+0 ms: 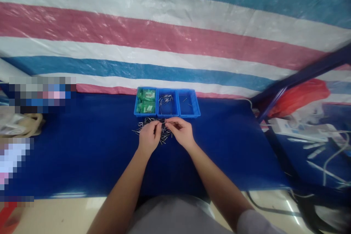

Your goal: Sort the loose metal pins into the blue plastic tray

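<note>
A pile of thin metal pieces (163, 139), dark and silver and shaped like small screws or bits, lies on the blue table. My left hand (148, 136) is over the left part of the pile, thumb and forefinger pinched. Facing it, my right hand (183, 132) is closed in a pinch too. A thin metal piece seems to span the narrow gap between the fingertips; its exact kind is too small to tell. Just behind the hands stand three joined blue bins: the left bin (135, 109) with green packets (147, 95), the middle bin (168, 114) with several metal pieces, the right bin (194, 111) with a few.
The blue table (90, 146) reaches to both sides. Behind it hangs a striped plastic sheet (175, 38). At right are a dark metal frame post (270, 106), a red plastic bag (300, 97), a white power strip (301, 128) and cables. A beige bag (34, 124) sits at left.
</note>
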A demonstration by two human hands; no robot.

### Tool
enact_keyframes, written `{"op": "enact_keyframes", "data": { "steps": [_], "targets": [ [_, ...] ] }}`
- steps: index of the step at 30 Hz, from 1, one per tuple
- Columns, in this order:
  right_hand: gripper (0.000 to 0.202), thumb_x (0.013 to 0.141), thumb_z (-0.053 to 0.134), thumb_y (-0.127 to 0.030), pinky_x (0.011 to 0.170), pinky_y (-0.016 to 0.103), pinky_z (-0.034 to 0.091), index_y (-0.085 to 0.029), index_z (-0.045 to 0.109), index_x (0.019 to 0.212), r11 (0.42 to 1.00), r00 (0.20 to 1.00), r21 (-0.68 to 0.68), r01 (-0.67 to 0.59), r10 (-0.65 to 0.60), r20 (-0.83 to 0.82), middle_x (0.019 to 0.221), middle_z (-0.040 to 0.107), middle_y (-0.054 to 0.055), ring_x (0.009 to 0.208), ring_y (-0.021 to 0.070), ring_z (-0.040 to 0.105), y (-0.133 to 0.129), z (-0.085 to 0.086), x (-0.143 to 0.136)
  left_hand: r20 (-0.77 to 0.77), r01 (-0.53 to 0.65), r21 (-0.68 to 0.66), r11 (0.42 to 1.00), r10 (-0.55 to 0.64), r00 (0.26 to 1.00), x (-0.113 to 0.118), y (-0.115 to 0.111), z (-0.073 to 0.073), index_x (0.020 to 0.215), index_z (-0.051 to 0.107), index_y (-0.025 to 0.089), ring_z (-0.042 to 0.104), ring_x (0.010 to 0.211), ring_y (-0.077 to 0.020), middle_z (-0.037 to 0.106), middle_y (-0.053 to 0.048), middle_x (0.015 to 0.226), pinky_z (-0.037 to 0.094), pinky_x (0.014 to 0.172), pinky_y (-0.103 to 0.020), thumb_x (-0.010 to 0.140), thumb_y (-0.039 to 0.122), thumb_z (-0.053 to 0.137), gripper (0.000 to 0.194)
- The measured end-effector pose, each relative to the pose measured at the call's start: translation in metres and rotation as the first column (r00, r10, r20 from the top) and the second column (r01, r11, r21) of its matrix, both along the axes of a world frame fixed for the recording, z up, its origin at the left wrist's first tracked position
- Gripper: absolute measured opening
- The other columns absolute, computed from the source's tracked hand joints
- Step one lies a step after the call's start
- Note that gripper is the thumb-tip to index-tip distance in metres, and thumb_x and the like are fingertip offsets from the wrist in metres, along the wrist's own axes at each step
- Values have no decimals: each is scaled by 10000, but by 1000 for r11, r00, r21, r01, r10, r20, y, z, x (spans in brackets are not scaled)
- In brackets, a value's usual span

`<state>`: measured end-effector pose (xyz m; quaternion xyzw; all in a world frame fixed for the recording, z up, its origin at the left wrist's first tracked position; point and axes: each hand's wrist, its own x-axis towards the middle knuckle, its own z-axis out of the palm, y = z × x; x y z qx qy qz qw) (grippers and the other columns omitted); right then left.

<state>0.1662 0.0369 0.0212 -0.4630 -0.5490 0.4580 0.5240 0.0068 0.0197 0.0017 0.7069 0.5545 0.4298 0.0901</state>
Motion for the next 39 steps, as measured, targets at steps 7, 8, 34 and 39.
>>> {"op": "enact_keyframes", "data": {
  "steps": [7,8,34,39],
  "targets": [
    [185,778,768,-353,650,292,587,-217,766,903,999,1000,-39,8,-8,-1,768,750,31,668,171,704,0,-2,1,80,32,8,999,-32,996,1,0,-2,1086,653,205,704,755,-138,739,-22,843,531,753,-257,938,288,541,203],
    [182,779,768,-350,647,289,585,-218,768,904,999,1000,-36,2,-2,2,772,751,31,665,168,702,1,-2,2,78,31,21,999,-33,996,1,0,-3,1068,656,204,708,775,-140,741,-27,862,533,763,-257,942,283,533,194],
    [151,797,751,-332,645,286,588,-223,751,901,998,997,-32,-49,47,-61,758,743,22,663,161,698,-1,0,0,99,-4,94,996,-6,995,-1,0,-1,1041,690,198,723,873,-154,754,-51,981,567,826,-273,925,250,563,180],
    [168,806,749,-332,659,285,583,-223,746,935,998,997,-3,-57,57,-45,773,743,25,682,162,699,-1,-2,2,96,0,99,995,-10,995,-1,0,-2,1034,691,192,718,877,-154,752,-55,990,561,824,-271,925,265,563,183]
  ]
}}
